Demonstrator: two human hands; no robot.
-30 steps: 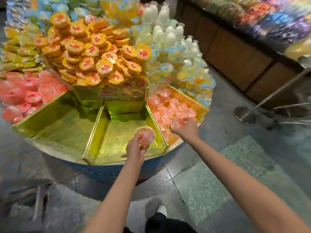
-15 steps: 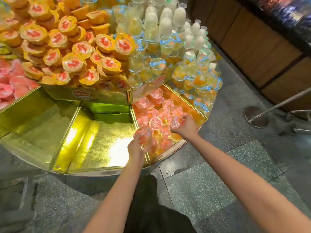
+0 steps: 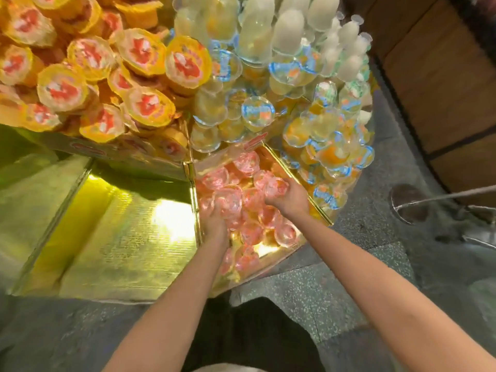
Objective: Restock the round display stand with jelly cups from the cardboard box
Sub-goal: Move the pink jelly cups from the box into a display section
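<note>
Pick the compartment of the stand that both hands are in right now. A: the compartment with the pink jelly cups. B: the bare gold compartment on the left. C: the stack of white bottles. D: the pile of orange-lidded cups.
A: the left hand and the right hand both sit among the pink jelly cups, right of the gold divider.

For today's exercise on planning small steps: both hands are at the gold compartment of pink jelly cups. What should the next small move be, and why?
Probably set down and let go of the clear pink-lidded jelly cup that the left hand holds over the pile. The right hand grips another cup there, and the pink-cup gold compartment has room near its front, while the neighbouring gold foil compartment holds none.
</note>
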